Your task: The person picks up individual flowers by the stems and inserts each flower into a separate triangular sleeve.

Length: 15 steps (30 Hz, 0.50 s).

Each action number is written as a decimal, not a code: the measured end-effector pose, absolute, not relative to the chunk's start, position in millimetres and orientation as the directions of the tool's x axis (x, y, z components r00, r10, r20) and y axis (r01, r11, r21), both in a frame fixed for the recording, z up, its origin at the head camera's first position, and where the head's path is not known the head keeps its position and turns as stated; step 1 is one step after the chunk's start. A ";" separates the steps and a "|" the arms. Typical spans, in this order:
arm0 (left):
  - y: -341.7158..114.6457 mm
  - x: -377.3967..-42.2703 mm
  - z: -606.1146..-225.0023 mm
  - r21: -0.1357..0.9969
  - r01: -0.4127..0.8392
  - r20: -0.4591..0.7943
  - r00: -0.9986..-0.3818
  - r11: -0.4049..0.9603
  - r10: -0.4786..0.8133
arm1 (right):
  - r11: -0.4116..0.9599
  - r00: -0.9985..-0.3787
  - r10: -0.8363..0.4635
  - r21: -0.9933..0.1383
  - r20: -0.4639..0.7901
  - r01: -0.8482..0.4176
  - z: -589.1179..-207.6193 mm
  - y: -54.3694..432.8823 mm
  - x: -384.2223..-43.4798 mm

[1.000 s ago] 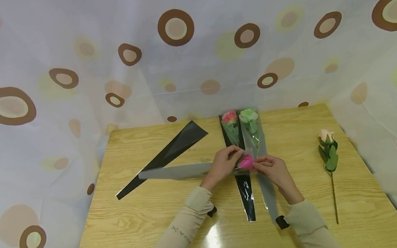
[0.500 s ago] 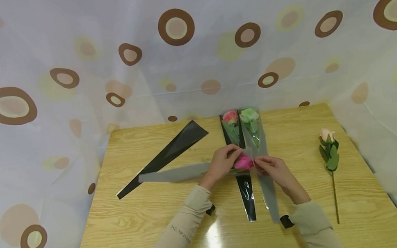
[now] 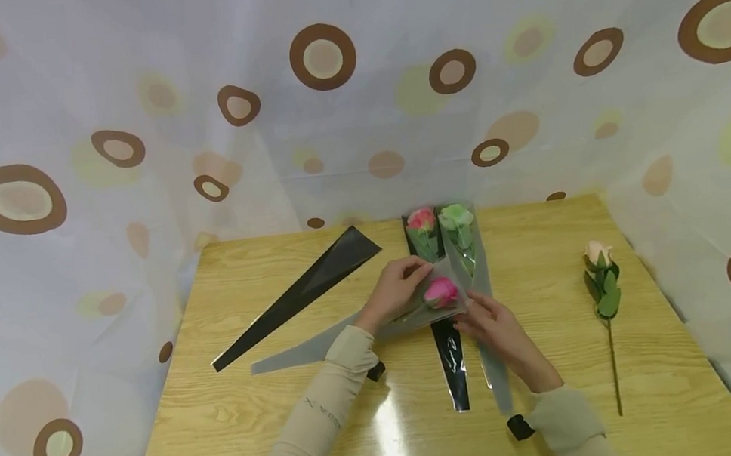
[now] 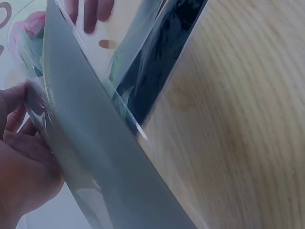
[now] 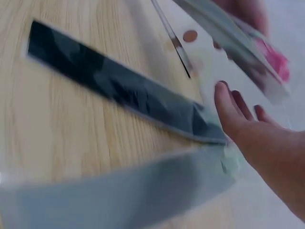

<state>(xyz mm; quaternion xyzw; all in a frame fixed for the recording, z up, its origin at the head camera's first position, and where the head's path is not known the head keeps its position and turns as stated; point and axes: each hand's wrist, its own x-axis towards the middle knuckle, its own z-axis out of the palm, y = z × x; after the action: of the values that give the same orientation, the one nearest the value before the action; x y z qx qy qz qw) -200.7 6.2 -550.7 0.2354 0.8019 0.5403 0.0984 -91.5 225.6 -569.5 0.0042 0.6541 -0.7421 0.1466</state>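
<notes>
Three sleeved roses show in the head view. The magenta rose [image 3: 441, 292] lies inside a tapering grey sleeve [image 3: 312, 350], near its wide mouth, the narrow end running off to the bloom's left. Just left of the magenta rose, the left hand [image 3: 390, 293] pinches the sleeve's far edge between thumb and fingers. Just right of it is the right hand [image 3: 505, 332], beside the mouth. Beyond the magenta rose, a black sleeve [image 3: 453, 381] contains a coral rose [image 3: 421, 220], and alongside, a second grey sleeve [image 3: 497, 379] contains a green rose [image 3: 456, 217]. Left of the magenta rose lies a loose black sleeve [image 3: 299, 297]; well to its right, an unwrapped peach rose [image 3: 598, 254].

By the left wrist camera, thumb and fingers clamp the film's edge close to the magenta rose.

By the right wrist camera, blurred, the right hand's fingers are extended, apart from the film and near the magenta rose.
</notes>
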 end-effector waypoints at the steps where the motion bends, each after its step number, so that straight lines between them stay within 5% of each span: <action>1: 6.4 -202.0 -549.7 0.911 0.275 0.098 -0.869 0.307 0.485 | -0.116 -0.950 -0.239 -0.965 -0.203 0.236 -570.5 220.3 -93.1; 4: 10.0 -204.3 -546.2 0.905 0.281 0.097 -0.866 0.318 0.490 | -0.204 -0.931 -0.275 -0.931 -0.241 0.301 -572.1 203.3 -98.5; 10: 18.1 -202.3 -540.5 0.888 0.301 0.098 -0.862 0.347 0.497 | -0.450 -0.938 -0.125 -0.824 -0.324 0.345 -572.7 173.1 -107.6; 15: 7.0 -200.9 -542.0 0.841 0.303 0.050 -0.869 0.449 0.492 | -0.507 -0.934 -0.035 -0.799 -0.355 0.323 -570.1 172.0 -120.6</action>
<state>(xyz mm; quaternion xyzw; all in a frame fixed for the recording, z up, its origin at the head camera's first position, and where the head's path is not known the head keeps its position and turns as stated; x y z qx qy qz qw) -200.9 7.0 -542.0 0.2350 0.8453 0.4691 0.1010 -120.6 172.0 -570.1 0.1484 0.4852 -0.8553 0.1047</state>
